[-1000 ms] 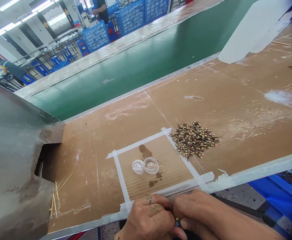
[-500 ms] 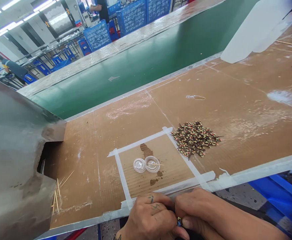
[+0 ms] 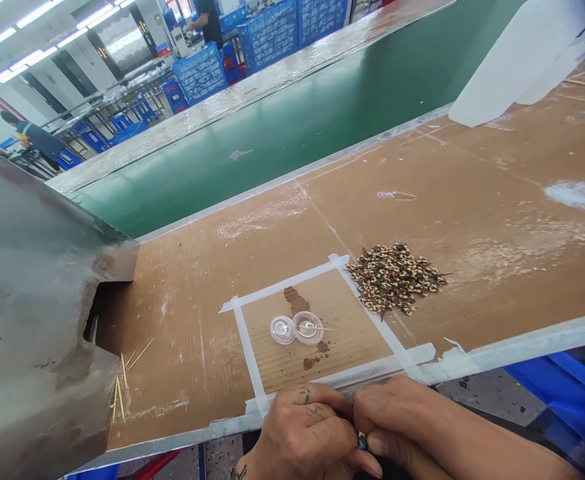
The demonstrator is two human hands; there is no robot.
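At the table's near edge, my left hand (image 3: 305, 433) and my right hand (image 3: 397, 417) are closed against each other. Between their fingertips shows a tiny dark piece (image 3: 362, 440) with yellow and blue on it; most of it is hidden, and its kind cannot be made out. Beyond them, a small clear lidded cup (image 3: 307, 328) lies opened flat, with a toothpick (image 3: 322, 328) across it. A heap of small dark pieces with yellow and red marks (image 3: 397, 277) rests to the right of the taped square.
White tape (image 3: 247, 360) frames a cardboard patch with wet stains. Several thin sticks (image 3: 118, 393) lie beside a metal housing (image 3: 37, 300) at left. A green belt (image 3: 272, 147) runs behind the table. A white plastic object (image 3: 507, 67) stands at far right. Two people are in the background.
The view has shifted slightly, so the table scene sits a little further right. Both hands keep almost the same pose, fingers still together around the tiny piece.
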